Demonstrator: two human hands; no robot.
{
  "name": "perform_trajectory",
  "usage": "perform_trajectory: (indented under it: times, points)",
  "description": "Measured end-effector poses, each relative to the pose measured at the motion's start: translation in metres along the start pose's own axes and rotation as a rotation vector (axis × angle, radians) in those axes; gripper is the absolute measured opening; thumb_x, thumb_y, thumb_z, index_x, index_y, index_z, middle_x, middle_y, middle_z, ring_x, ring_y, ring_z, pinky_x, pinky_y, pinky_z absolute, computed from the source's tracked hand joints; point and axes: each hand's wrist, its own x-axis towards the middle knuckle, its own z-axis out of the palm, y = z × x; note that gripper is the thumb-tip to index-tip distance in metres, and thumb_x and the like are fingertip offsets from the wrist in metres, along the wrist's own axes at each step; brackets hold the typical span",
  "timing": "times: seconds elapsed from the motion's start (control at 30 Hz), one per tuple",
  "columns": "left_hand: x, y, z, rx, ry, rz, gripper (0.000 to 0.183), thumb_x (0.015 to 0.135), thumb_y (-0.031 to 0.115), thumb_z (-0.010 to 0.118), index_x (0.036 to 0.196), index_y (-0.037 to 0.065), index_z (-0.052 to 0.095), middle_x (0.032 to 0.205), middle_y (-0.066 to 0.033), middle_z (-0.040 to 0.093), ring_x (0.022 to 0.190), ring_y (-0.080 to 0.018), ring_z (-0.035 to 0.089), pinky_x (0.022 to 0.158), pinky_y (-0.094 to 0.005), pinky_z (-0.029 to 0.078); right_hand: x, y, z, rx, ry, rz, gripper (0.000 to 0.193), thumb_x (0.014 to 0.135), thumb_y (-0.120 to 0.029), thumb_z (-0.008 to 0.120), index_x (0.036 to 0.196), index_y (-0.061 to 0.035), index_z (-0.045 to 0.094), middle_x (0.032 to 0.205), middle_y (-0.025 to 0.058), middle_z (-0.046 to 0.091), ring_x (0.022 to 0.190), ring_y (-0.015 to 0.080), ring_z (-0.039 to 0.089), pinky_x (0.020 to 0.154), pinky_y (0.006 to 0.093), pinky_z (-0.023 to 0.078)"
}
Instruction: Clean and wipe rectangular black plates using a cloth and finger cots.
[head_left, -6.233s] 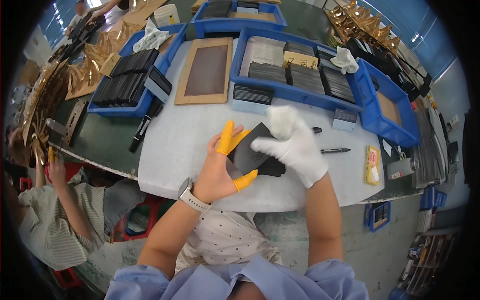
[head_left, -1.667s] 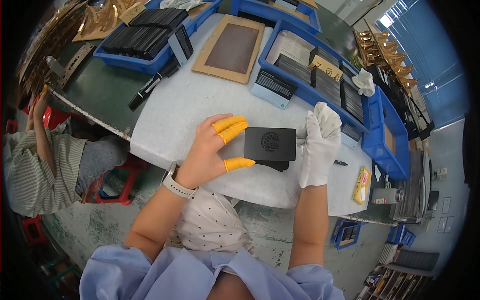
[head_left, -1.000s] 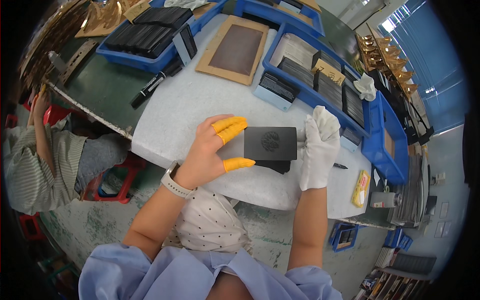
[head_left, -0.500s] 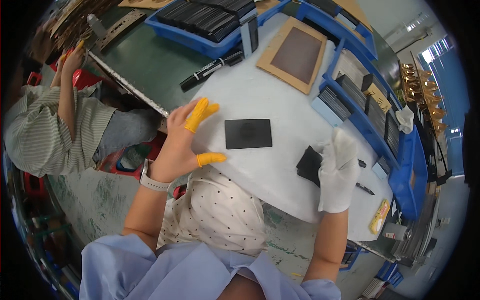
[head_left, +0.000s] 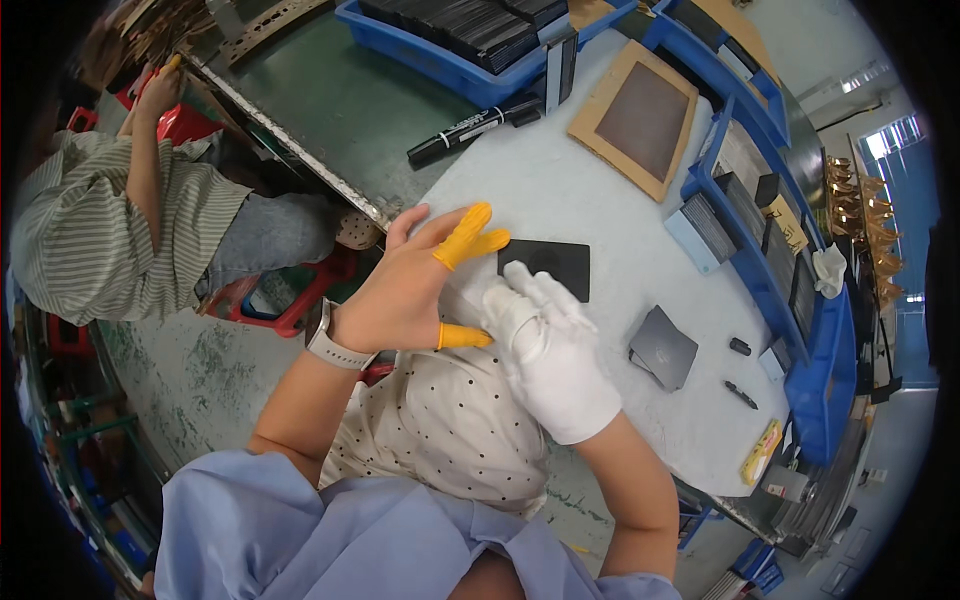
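Note:
A flat black rectangular plate (head_left: 562,260) lies on the white-covered tabletop in front of me, its near left part hidden by my right hand. My right hand (head_left: 558,355), in a white glove, reaches over the plate's near edge with fingers partly stretched and slightly bent; nothing shows in them. Just left of the plate, my left hand (head_left: 405,290) is open, thumb and fingers spread, with yellow finger cots on the thumb and two fingers. It holds nothing. To the right lie a few overlapping dark plates (head_left: 663,348).
Thick black marker (head_left: 470,132) lies far left, below a blue tray (head_left: 420,50) of dark plates. A cardboard-framed panel (head_left: 640,120) sits at the back. Blue bins (head_left: 745,190) line the right, near a small pen (head_left: 740,394) and yellow packet (head_left: 762,452). Another person (head_left: 150,210) sits left.
My right hand has left the dark plates on the right and swung left to the black plate. My left hand stays open beside it. The whole view has shifted slightly.

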Motion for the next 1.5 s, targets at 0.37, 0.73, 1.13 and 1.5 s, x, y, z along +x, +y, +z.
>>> perform_trajectory:
  times: [0.37, 0.73, 1.13, 1.5]
  points:
    - [-0.001, -0.003, 0.002, -0.063, 0.010, 0.000, 0.094, 0.059, 0.047, 0.079, 0.133, 0.005, 0.039, 0.134, -0.0102, 0.046, 0.129, -0.0275, 0.034, 0.107, -0.0479, 0.014, 0.006, 0.012, -0.010, 0.097, 0.061, 0.021, 0.019, 0.086, -0.004, 0.055, 0.103, 0.0022, 0.060, 0.104, 0.0156, 0.064, 0.102, 0.0321, 0.058, 0.096, 0.0416, 0.039]
    - [-0.007, -0.005, 0.009, -0.134, 0.127, -0.002, 0.098, 0.056, 0.045, 0.081, 0.134, 0.003, 0.039, 0.135, -0.0154, 0.041, 0.127, -0.0286, 0.035, 0.107, -0.0458, 0.017, 0.019, 0.011, 0.011, -0.018, 0.226, 0.084, 0.017, 0.082, -0.005, 0.060, 0.098, 0.0006, 0.055, 0.098, 0.0165, 0.065, 0.102, 0.0384, 0.058, 0.095, 0.0481, 0.040]
    - [-0.006, 0.000, 0.009, -0.158, 0.147, 0.006, 0.106, 0.055, 0.046, 0.081, 0.138, 0.003, 0.031, 0.133, -0.0134, 0.042, 0.126, -0.0281, 0.035, 0.108, -0.0464, 0.014, 0.027, 0.003, 0.022, -0.068, 0.201, 0.019, 0.024, 0.083, -0.007, 0.056, 0.106, -0.0008, 0.053, 0.107, 0.0186, 0.062, 0.108, 0.0373, 0.056, 0.097, 0.0444, 0.041]
    - [-0.007, 0.002, 0.008, 0.090, 0.007, 0.011, 0.101, 0.059, 0.053, 0.076, 0.136, 0.002, 0.036, 0.136, -0.0166, 0.042, 0.131, -0.0290, 0.031, 0.108, -0.0470, 0.012, 0.017, 0.010, 0.017, -0.039, 0.330, 0.372, 0.017, 0.087, -0.006, 0.056, 0.100, 0.0031, 0.053, 0.097, 0.0198, 0.061, 0.089, 0.0396, 0.058, 0.077, 0.0444, 0.047]
